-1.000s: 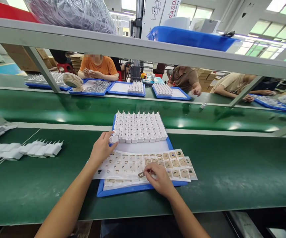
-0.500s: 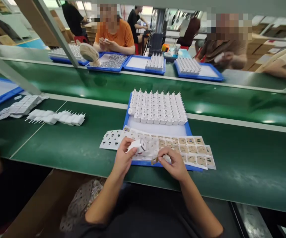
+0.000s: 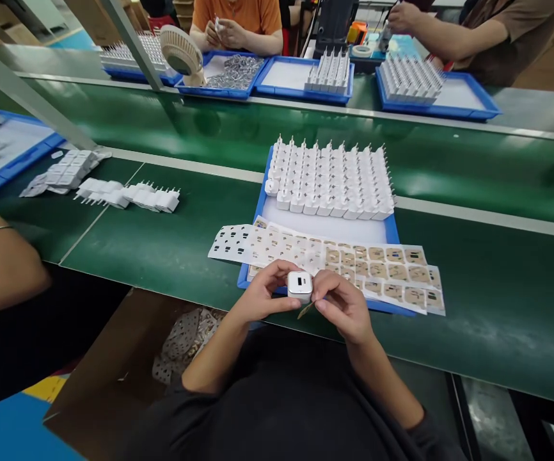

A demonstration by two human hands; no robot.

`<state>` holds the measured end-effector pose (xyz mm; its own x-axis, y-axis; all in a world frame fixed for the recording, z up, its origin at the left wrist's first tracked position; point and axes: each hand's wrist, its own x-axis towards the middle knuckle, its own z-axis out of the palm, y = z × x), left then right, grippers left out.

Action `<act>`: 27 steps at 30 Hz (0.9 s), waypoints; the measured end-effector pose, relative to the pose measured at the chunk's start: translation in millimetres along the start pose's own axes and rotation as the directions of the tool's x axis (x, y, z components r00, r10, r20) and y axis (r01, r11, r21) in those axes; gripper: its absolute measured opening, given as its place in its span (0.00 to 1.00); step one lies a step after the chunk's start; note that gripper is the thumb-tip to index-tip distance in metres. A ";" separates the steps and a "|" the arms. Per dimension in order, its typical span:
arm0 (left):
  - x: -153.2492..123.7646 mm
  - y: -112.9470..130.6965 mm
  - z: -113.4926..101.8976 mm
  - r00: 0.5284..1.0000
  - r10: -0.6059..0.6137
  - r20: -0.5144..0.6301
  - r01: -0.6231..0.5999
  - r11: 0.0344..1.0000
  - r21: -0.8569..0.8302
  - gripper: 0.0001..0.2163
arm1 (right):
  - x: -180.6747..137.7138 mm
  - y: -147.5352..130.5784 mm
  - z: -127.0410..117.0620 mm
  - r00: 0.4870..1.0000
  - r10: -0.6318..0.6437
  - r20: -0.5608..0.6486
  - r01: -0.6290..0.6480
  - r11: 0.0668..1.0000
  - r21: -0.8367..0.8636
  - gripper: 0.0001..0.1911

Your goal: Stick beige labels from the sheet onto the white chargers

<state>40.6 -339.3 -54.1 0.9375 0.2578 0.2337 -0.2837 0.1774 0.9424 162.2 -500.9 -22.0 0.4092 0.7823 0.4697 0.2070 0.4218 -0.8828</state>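
Observation:
A white charger (image 3: 300, 285) with two port slots in its face is gripped by my left hand (image 3: 268, 291), thumb below and fingers behind. Close to its right side, my right hand (image 3: 345, 301) pinches a small tan sticker (image 3: 306, 310) that hangs down from the fingertips. Whether the sticker touches the charger I cannot tell. Beneath and beyond the hands lie sticker sheets (image 3: 377, 262), part tan labels, part bare white backing. They rest across a blue tray (image 3: 392, 229), whose far half holds rows of white chargers (image 3: 329, 179) with their pins up.
More white chargers (image 3: 128, 194) lie on the green bench to the left, beside a pile of white pieces (image 3: 68, 171). A co-worker's arm (image 3: 3, 262) is at the left edge. Under the bench, a cardboard box (image 3: 99, 365) holds scrap sheets. Across the belt, people work behind blue trays (image 3: 281, 77).
The charger has turned so its port face points toward me, and both hands have come together nearer my body. The sticker is now beside the charger. The view has tilted down.

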 end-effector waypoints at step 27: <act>-3.9 8.8 15.5 0.985 0.087 -0.148 -0.045 0.963 0.266 0.21 | 1.4 -9.8 -7.1 0.998 0.005 -0.069 -0.007 1.000 -0.030 0.04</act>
<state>37.6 -353.5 -43.0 0.8691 0.4096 0.2772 -0.2622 -0.0936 0.9605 167.1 -507.2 -12.8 0.4706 0.7510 0.4632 0.2309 0.4018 -0.8861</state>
